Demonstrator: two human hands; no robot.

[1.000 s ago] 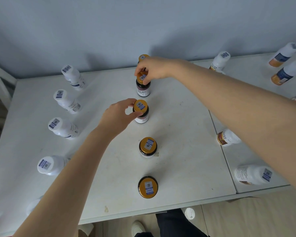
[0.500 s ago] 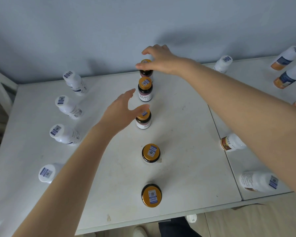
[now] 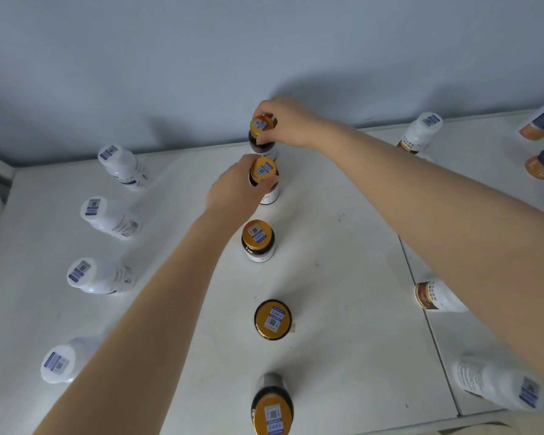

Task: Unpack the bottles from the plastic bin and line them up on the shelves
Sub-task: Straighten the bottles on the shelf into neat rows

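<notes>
Far left, four white bottles [image 3: 109, 216] stand in a column on the shelf [image 3: 343, 277], so that lot looks done. The middle row of gold-capped bottles [image 3: 258, 240] is five deep. The left hand [image 3: 233, 189] grips the second bottle from the back [image 3: 264, 171], and the right hand [image 3: 291, 124] pinches the cap of the rearmost bottle [image 3: 261, 125]. Further right, a few more bottles [image 3: 437, 298] are up too. The bin isn't in view, so no clue what's left; I'd guess mostly straightening.
</notes>
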